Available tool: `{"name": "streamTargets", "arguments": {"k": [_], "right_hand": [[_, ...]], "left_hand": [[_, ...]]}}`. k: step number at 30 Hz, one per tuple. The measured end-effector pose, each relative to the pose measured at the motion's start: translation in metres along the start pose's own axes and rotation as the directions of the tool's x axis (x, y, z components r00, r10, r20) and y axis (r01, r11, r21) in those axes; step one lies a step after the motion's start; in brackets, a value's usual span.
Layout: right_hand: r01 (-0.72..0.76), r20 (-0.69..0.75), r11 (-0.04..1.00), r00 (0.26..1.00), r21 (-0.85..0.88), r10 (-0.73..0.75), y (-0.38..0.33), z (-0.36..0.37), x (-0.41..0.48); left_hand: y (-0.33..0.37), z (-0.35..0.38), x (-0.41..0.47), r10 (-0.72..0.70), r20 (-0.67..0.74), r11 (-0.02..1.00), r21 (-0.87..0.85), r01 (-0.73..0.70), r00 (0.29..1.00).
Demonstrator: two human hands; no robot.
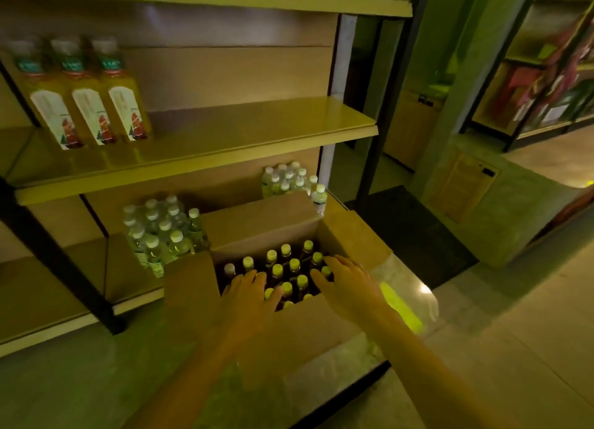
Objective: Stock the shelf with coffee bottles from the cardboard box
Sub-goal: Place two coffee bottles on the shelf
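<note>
An open cardboard box point(189, 297) stands on the floor in front of the shelf unit, flaps folded out. Inside stand several dark coffee bottles point(294, 269) with pale caps, upright in rows. My left hand point(249, 295) hovers over the near left bottles, fingers spread, holding nothing. Over the right rows, my right hand point(348, 285) reaches in with fingers apart, its fingertips near the caps. The middle shelf point(241, 139) has bare room across its right part.
Three tall yellow bottles point(93, 94) stand at the left of the middle shelf. Two shrink-wrapped packs of water bottles point(164, 229) point(289, 179) sit on the bottom shelf behind the box. A dark mat point(414, 232) and an aisle lie to the right, with another stocked rack point(553, 75) beyond.
</note>
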State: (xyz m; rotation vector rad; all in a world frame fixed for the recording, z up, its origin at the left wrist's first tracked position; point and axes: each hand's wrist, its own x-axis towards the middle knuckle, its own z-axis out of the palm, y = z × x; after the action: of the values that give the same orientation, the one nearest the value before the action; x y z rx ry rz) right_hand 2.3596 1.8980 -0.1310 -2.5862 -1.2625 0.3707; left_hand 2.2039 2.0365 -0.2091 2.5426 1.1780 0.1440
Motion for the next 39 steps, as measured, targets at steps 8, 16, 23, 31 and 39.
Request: {"name": "streamTargets", "arguments": {"k": [8, 16, 23, 31, 39], "right_hand": [[0.033, 0.136, 0.997, 0.99, 0.072, -0.043, 0.014, 0.032, 0.109], [-0.187, 0.414, 0.877, 0.91, 0.443, -0.015, 0.045, 0.075, 0.183], [-0.308, 0.546, 0.788, 0.837, 0.534, -0.042, 0.052, 0.11, 0.225], [-0.47, 0.626, 0.734, 0.776, 0.49, 0.078, 0.051, 0.169, 0.269], [-0.481, 0.673, 0.74, 0.738, 0.47, 0.052, 0.06, 0.225, 0.298]], "left_hand": [[-0.014, 0.032, 0.071, -0.128, 0.074, 0.988, -0.081, 0.134, 0.989], [-0.002, 0.075, 0.101, -0.434, 0.235, 0.786, -0.374, 0.493, 0.87], [-0.021, 0.095, 0.123, -0.607, 0.28, 0.498, -0.595, 0.631, 0.744], [-0.032, 0.138, 0.148, -0.571, 0.405, 0.417, -0.606, 0.678, 0.714], [-0.069, 0.184, 0.174, -0.563, 0.548, 0.228, -0.617, 0.754, 0.619]]}}
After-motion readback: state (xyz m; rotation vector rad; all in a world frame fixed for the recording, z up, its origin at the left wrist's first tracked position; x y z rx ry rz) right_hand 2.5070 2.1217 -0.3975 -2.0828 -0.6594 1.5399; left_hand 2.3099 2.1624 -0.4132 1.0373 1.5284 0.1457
